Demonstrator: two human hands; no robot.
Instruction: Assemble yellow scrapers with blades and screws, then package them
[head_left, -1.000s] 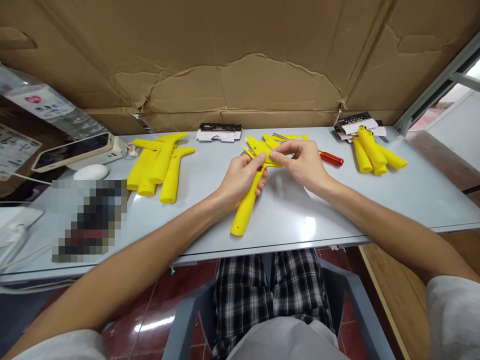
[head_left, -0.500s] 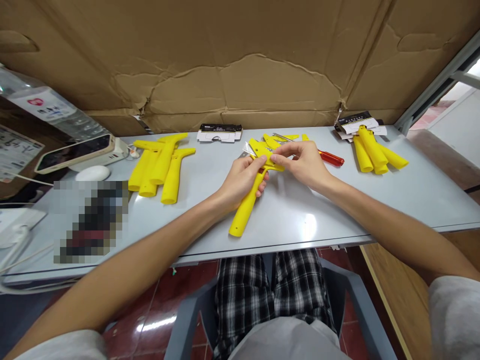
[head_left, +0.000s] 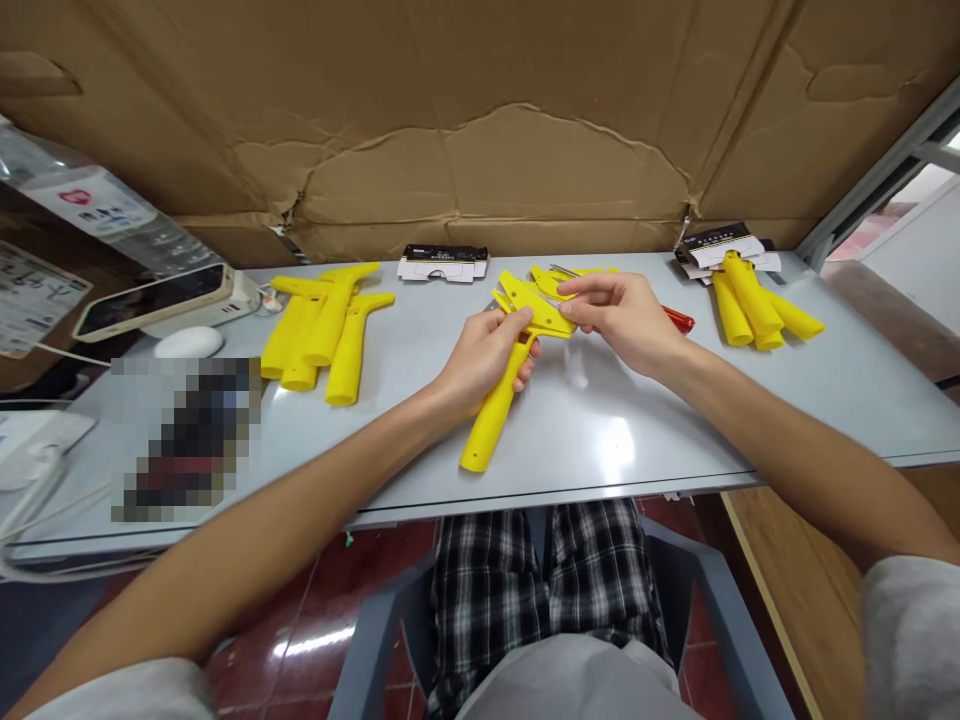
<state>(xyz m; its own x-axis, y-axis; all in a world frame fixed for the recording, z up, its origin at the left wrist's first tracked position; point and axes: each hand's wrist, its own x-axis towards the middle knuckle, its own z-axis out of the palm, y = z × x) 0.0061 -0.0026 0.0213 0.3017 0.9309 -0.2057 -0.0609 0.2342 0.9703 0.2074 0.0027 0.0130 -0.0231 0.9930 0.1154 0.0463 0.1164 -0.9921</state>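
Observation:
My left hand (head_left: 484,362) is closed round the head of a yellow scraper-like tool (head_left: 491,415), thumb on top and fingertips showing beneath. Its handle slants down toward the table's front edge. A yellow triangular plate (head_left: 541,310) with small holes lies over the tool's head. At the plate's right corner is my right hand (head_left: 619,312), thumb and fingers closed around that edge. Behind the hands lie more yellow parts (head_left: 546,280), partly covered. The red handle (head_left: 679,319) of a screwdriver shows beyond my right hand.
Several yellow handles (head_left: 346,350) lie left and more (head_left: 750,300) right, beside black-and-white boxes (head_left: 724,250). Another such box (head_left: 442,263) is at the back. A phone (head_left: 154,300), white mouse (head_left: 189,342) and water bottle (head_left: 112,225) occupy the left. Cardboard (head_left: 487,170) stands behind.
The yellow plate now sits over the tool's head, and the clear piece at its upper left shows less. My right hand has shifted slightly right, covering more of the red handle.

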